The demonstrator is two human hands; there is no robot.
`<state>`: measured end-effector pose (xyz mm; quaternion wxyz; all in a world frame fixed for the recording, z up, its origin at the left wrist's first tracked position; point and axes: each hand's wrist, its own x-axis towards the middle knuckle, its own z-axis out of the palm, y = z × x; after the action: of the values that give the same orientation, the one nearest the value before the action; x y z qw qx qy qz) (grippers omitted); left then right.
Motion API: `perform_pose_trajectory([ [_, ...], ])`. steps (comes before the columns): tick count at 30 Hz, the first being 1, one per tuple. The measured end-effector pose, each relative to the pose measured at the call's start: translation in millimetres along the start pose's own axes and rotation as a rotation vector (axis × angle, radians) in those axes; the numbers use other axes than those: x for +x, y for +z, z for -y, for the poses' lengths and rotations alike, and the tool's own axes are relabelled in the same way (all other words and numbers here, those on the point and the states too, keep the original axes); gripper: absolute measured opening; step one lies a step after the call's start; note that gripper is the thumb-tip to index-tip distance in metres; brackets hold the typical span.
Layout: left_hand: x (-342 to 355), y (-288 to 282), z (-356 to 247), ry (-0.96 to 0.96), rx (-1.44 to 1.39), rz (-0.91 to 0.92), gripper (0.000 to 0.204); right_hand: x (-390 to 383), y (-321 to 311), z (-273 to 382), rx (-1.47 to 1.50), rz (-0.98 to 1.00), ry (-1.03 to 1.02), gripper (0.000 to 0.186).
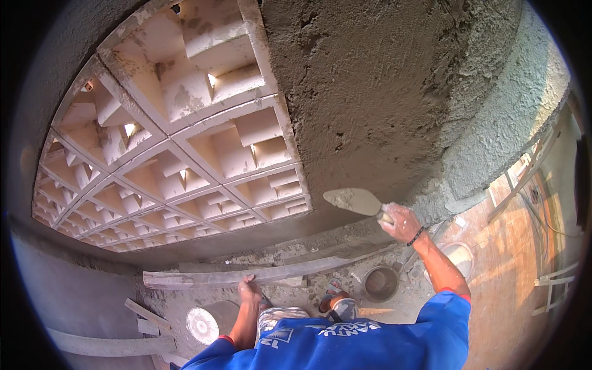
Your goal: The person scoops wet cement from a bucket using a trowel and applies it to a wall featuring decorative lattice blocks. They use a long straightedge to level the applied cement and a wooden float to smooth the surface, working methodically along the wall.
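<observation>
My right hand (401, 223) is wrapped round the handle of a pointed trowel (354, 201). Its blade points left, carries some grey mortar and is in front of the lower part of the wet plastered wall (364, 92). Lower down, at my left side, my left hand (248, 291) has its fingers curled. It overlaps the near edge of a long wooden plank (327, 265); whether it grips the plank or anything else is hidden. Left of the plaster, pale square ventilation blocks (179, 132) form a grid in the wall.
A dark bucket (380, 283) stands ahead of me to the right; a white round lid or pail (202, 325) is at my left. Loose boards (148, 317) lie at lower left. Mortar spatters cover the ground by the wall. A tiled floor (493, 253) stretches off rightward.
</observation>
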<state>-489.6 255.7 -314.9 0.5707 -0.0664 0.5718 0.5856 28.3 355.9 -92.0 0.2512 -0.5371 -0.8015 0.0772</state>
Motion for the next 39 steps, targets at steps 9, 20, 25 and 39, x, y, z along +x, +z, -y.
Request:
perform_pose_trajectory([
  [9, -16.2, -1.2, 18.7, 0.074, -0.074, 0.02, 0.006, 58.8, -93.4, 42.7, -0.076, 0.016, -0.164, 0.029],
  [20, -47.1, -2.9, 31.5, 0.092, -0.152, -0.018, 0.009, 112.9, -124.6, 69.1, -0.006, 0.0, -0.356, 0.032],
  [25, -68.3, 3.6, 30.1, 0.083, -0.148, -0.033, 0.011, 138.4, -127.3, 66.9, 0.105, 0.01, -0.332, 0.035],
  [39, -60.1, 0.6, 38.9, 0.113, -0.145, -0.018, 0.008, 137.8, -120.3, 16.6, 0.053, 0.147, -0.145, 0.032],
])
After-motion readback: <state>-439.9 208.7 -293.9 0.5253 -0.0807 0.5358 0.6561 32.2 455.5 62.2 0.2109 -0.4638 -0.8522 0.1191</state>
